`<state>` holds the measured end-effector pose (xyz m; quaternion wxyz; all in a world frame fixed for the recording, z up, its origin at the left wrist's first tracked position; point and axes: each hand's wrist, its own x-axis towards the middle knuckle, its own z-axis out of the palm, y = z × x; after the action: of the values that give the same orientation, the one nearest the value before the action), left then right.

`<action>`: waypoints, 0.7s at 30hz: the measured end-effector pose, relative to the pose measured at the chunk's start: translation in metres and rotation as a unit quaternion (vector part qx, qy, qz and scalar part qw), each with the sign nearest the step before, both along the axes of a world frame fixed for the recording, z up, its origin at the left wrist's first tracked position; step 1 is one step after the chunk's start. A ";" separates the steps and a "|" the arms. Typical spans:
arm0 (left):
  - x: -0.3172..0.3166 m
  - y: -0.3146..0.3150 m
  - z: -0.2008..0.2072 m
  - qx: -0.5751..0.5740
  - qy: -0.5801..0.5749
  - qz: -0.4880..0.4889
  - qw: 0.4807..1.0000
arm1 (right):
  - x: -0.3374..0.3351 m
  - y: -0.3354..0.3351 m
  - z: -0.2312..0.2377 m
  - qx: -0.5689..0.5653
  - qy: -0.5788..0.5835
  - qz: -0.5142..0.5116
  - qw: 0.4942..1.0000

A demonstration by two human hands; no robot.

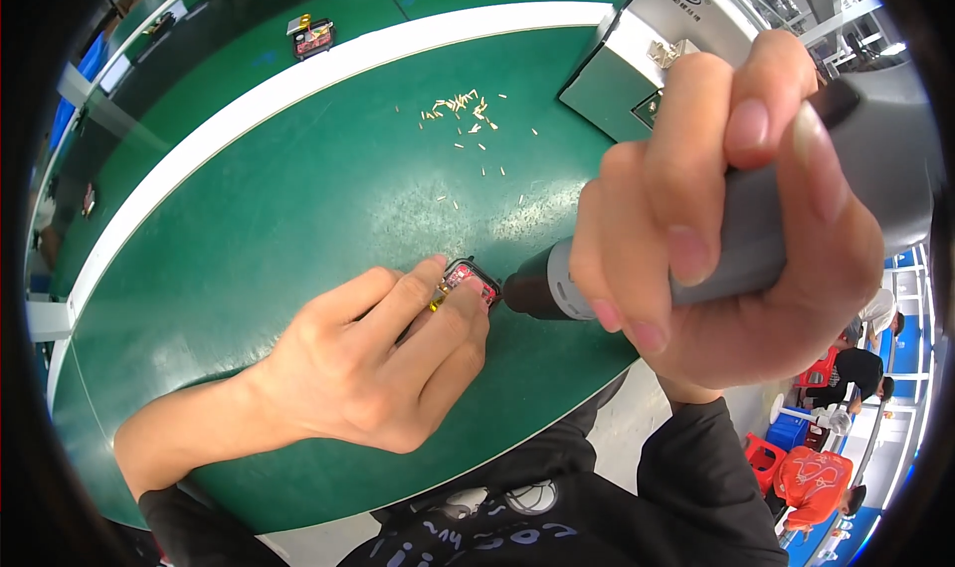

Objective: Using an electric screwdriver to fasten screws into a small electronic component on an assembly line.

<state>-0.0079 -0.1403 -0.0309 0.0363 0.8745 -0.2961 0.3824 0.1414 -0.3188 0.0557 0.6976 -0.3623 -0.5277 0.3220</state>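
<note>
A small black device case (pixel 489 274) with a red circuit board (pixel 485 287) inside lies on the green mat near the table's front. My left hand (pixel 363 363) is closed over it, fingertips pressing on the case and board. Beside the fingers shows a bit of yellow-gold material (pixel 436 301). Wrapped in my right hand (pixel 716 239) is a grey electric screwdriver (pixel 895 159), held sideways. Its dark nose (pixel 532 288) reaches the right edge of the case; whether the bit touches a screw is too small to tell.
Several tiny brass-coloured pieces (pixel 463 104) lie scattered on the green table (pixel 298 209). A boxy pale machine (pixel 622 75) stands at the back right. Beyond the white rail (pixel 229 80) rests another opened device (pixel 313 38). People sit near red stools (pixel 764 458) far right.
</note>
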 end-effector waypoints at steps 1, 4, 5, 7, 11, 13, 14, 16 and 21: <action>-0.001 0.000 0.001 0.000 -0.001 -0.001 1.000 | -0.001 0.000 0.000 0.000 -0.001 -0.001 1.000; -0.003 0.001 0.002 -0.005 0.011 -0.006 1.000 | -0.008 0.001 0.000 -0.002 0.010 -0.009 1.000; -0.003 0.002 0.002 0.001 0.009 -0.005 1.000 | -0.010 0.001 0.000 -0.001 0.009 -0.020 1.000; 0.000 0.001 0.003 0.008 0.005 0.001 1.000 | -0.008 0.001 0.002 0.002 0.005 -0.025 1.000; 0.004 0.000 0.003 0.004 -0.001 -0.001 1.000 | -0.005 -0.001 0.002 -0.004 0.009 -0.034 0.999; 0.002 0.000 0.004 0.006 -0.005 0.003 1.000 | -0.004 -0.001 0.002 -0.005 0.015 -0.027 1.000; -0.002 0.000 0.007 0.017 0.023 0.009 1.000 | -0.005 -0.001 0.001 -0.005 0.015 -0.031 0.999; -0.005 0.001 0.009 0.026 0.051 0.016 0.998 | -0.007 0.000 0.001 -0.006 0.015 -0.035 0.999; -0.008 0.005 0.007 0.016 0.055 0.016 0.998 | -0.011 0.003 -0.001 0.006 0.020 -0.046 0.999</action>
<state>-0.0160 -0.1355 -0.0237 0.0323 0.8992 -0.2863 0.3293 0.1303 -0.3154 0.0550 0.7245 -0.3749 -0.4984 0.2937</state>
